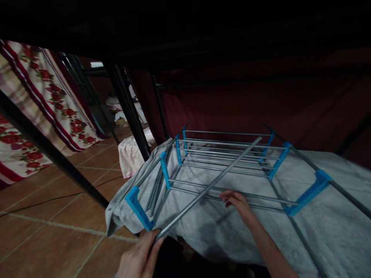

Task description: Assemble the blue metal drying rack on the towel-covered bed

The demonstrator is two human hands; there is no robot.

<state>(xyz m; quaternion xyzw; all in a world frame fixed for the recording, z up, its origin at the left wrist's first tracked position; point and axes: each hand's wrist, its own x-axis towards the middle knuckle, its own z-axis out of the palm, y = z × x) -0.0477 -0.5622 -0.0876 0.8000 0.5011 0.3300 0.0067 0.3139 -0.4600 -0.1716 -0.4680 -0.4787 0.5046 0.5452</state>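
My left hand (140,255) is closed around the lower end of a loose grey metal tube (208,188), which slants up and to the right over a partly assembled rack (226,150). Thin metal rods and blue plastic brackets (164,170) make up this rack, lying on grey bedding. Just right of the tube, my right hand (236,201) hovers near the rack's front rods. Its fingers are loosely bent and apart, with nothing seen between them. Near my left hand stands the front left blue bracket (138,206), and another blue bracket (308,193) is at the right.
Several loose tubes (156,189) lie on the grey blanket (199,227) at the rack's left. Dark bed-frame posts (127,104) and a low dark overhead part (185,31) surround the bed. A thin cable (58,197) runs over the tiled floor (43,239). A flowered curtain (58,100) hangs left.
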